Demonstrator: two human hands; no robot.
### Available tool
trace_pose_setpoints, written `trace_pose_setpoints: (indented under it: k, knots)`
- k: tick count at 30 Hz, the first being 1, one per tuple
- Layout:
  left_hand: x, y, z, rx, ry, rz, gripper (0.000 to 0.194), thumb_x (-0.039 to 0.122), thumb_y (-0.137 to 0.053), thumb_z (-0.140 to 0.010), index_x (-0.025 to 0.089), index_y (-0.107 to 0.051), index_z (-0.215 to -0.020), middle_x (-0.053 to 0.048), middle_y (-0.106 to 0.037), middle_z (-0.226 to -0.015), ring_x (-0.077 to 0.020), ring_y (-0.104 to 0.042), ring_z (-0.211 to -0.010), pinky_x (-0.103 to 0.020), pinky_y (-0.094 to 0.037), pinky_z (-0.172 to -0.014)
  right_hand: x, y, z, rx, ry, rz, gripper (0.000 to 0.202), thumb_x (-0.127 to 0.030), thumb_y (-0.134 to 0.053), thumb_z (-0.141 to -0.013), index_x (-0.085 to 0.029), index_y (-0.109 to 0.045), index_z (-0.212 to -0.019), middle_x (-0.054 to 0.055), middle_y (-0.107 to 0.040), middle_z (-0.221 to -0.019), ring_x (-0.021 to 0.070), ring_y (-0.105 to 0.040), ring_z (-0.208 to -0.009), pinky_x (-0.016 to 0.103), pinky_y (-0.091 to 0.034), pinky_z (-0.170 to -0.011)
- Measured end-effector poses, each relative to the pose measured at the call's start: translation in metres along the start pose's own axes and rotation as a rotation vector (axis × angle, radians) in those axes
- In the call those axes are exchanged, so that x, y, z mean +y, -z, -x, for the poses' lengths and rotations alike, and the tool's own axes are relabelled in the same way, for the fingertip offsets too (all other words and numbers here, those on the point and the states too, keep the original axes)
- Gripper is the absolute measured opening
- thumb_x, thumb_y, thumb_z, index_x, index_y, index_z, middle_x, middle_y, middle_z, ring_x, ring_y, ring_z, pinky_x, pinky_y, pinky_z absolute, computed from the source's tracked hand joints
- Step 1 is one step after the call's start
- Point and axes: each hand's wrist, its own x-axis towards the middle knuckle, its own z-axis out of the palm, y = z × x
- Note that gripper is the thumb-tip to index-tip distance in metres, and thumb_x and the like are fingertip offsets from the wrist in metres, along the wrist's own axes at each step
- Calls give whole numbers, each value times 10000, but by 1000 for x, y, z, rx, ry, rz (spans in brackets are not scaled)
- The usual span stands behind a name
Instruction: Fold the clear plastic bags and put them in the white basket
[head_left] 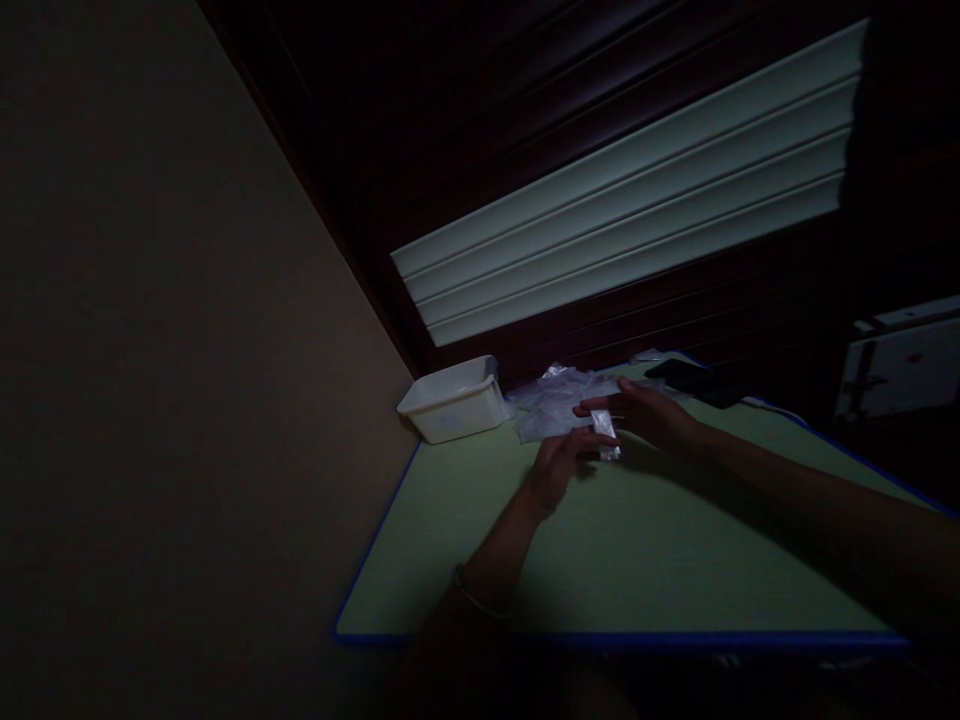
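Over the pale green table [645, 560], a small shiny plastic packet [607, 436] is held up in the fingers of my left hand [555, 470]. My right hand [654, 415] is just beyond and to the right of the packet, its fingers stretched out and apart from the thumb. Whether those fingertips touch the packet I cannot make out in the dim light. Behind both hands lies a loose heap of clear plastic bags [551, 400]. What the packet contains, if anything, is too dark to tell.
A white plastic bin [461, 415] stands at the table's far left corner, against the wall [225, 400]. Dark objects [697, 380] and a white cable [772, 407] lie at the back right. Dark panelling rises behind the table, which has a blue edge [675, 640].
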Motion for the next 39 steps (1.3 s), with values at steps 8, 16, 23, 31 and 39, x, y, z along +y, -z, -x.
trace_pose_setpoints:
  k: [8,16,23,31,39]
  knots:
    - [3,1,0,78,-57,-29,547,607,-475,-888,177,-684,-1156,-104,-673,-1163,-245,-610,-1067,-347,-424,-951,4,-8,2,-87,-2,83,566,-701,-586,-779,-183,-778,-896,130,-760,-1020,320,-662,-1049,519,-381,-1036]
    - [7,0,2,83,-53,-99,557,611,-462,-887,165,-713,-1108,-110,-695,-1123,-254,-616,-1067,-365,-420,-975,3,-10,4,-84,18,78,540,-680,-565,-813,-193,-778,-907,112,-764,-1009,300,-681,-1008,534,-352,-1069]
    - [13,-4,5,6,-50,-162,569,606,-453,-894,157,-713,-1128,-123,-684,-1172,-259,-608,-1057,-388,-425,-958,5,-1,1,-34,24,56,542,-655,-539,-844,-173,-771,-928,162,-717,-1148,342,-661,-1052,538,-408,-992]
    - [21,-8,6,-58,-84,-206,484,544,-459,-913,189,-720,-1112,-109,-596,-1340,-301,-538,-1210,-435,-383,-1001,3,2,-2,-19,15,26,564,-716,-563,-779,-196,-770,-853,136,-750,-1070,324,-680,-996,517,-418,-972]
    - [24,-10,7,-78,-84,-199,497,563,-481,-896,181,-714,-1113,-115,-576,-1363,-316,-484,-1291,-488,-321,-1088,-1,2,0,2,-12,-21,549,-702,-545,-792,-207,-770,-873,119,-740,-1111,315,-672,-999,486,-432,-942]
